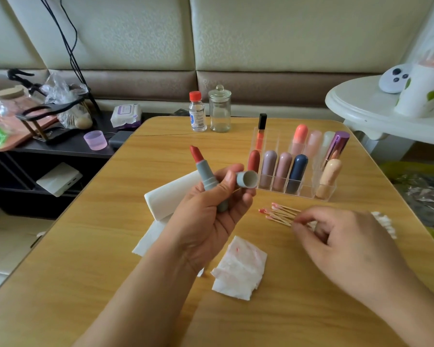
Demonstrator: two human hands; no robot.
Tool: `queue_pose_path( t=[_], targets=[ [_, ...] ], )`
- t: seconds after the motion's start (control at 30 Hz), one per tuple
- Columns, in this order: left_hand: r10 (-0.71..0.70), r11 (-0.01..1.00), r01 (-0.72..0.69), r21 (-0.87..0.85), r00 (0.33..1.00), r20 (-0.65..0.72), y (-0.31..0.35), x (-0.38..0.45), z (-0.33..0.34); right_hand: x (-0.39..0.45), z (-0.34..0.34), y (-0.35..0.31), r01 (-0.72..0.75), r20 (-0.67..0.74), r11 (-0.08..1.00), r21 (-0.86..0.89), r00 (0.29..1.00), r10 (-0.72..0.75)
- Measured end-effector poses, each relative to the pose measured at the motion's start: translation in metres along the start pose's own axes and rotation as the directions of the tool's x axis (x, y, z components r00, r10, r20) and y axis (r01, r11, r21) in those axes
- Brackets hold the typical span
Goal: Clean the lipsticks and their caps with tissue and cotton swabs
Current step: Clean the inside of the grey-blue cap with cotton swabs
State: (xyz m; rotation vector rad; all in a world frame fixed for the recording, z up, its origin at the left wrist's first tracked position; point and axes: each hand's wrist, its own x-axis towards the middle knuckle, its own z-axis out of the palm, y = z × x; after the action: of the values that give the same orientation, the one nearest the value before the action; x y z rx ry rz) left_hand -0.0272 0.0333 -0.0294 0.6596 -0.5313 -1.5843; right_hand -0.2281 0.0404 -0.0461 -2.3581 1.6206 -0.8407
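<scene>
Holding: left hand (208,211) gripped grey lipstick (206,176), red bullet out, and its cap (247,179)
Reaching: right hand (346,244) seemingly pinched stained cotton swabs (281,213)

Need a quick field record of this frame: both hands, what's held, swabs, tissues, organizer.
left hand: holds the open grey lipstick upright, and its grey cap at the fingertips
lipstick state: red bullet extended, cap off
right hand: fingers curled at the swab pile, apparently pinching one
cotton swabs: loose on the table, tips stained pink
used tissue: crumpled, red marks, between the forearms
clean tissue: folded, behind the left hand
organizer: clear, holds capped lipsticks
</scene>
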Motion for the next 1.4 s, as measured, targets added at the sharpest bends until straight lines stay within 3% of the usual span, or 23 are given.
queue_pose_path(
  t=[0.1,0.2,0.23,0.3,0.37,0.57,0.63,0.7,0.8,0.9,1.1,1.17,1.3,1.4],
  targets=[
    [-0.029,0.997,0.03,0.065,1.0,-0.01,-0.003,0.0,-0.001,-0.001,0.002,-0.006,-0.031,0.112,0.989,-0.146,0.993,0.047],
    [-0.064,0.992,0.061,0.111,0.998,0.025,-0.007,-0.002,-0.001,-0.003,0.005,-0.007,0.021,0.08,0.966,-0.257,0.997,0.0],
    [-0.077,0.99,0.071,0.124,0.996,0.043,-0.009,-0.003,0.0,-0.004,0.005,-0.006,0.06,0.014,0.977,-0.203,0.998,-0.058],
    [-0.105,0.985,0.09,0.146,0.99,0.093,-0.013,-0.004,0.0,-0.003,0.001,-0.007,0.11,-0.164,0.99,0.085,0.982,-0.095],
    [-0.136,0.982,0.11,0.154,0.976,0.169,-0.016,-0.007,0.001,-0.002,-0.001,-0.01,0.186,-0.232,0.935,0.301,0.966,-0.117],
    [-0.192,0.98,0.161,0.12,0.923,0.334,-0.022,-0.012,0.005,0.004,0.006,-0.02,0.402,-0.33,0.839,0.367,0.899,-0.287],
    [-0.188,0.981,0.161,0.104,0.919,0.347,-0.023,-0.011,0.005,0.003,0.006,-0.021,0.429,-0.408,0.809,0.402,0.875,-0.261],
    [-0.182,0.983,0.158,0.096,0.909,0.375,-0.024,-0.008,0.003,-0.001,0.006,-0.026,0.426,-0.444,0.715,0.555,0.878,-0.179],
    [-0.153,0.988,0.13,0.085,0.899,0.41,-0.025,-0.005,-0.001,-0.006,0.008,-0.037,0.291,-0.309,0.571,0.767,0.948,-0.068],
    [-0.105,0.992,0.063,0.106,0.883,0.457,-0.028,-0.005,-0.001,-0.005,0.011,-0.044,0.176,-0.145,0.626,0.76,0.984,-0.102],
    [-0.047,0.978,-0.053,0.201,0.888,0.458,-0.032,-0.008,0.0,0.001,0.015,-0.042,0.214,-0.189,0.614,0.759,0.976,-0.107],
    [-0.051,0.973,-0.06,0.224,0.887,0.458,-0.031,-0.008,0.002,0.002,0.018,-0.041,0.179,-0.146,0.523,0.833,0.984,-0.105],
    [-0.051,0.975,-0.053,0.216,0.891,0.451,-0.023,-0.007,0.003,0.002,0.015,-0.036,-0.046,0.059,0.183,0.982,0.996,-0.068],
    [0.015,0.976,-0.112,0.187,0.89,0.456,-0.02,-0.007,0.002,0.005,0.009,-0.036,-0.124,0.13,0.091,0.988,0.99,-0.057]
  ],
)
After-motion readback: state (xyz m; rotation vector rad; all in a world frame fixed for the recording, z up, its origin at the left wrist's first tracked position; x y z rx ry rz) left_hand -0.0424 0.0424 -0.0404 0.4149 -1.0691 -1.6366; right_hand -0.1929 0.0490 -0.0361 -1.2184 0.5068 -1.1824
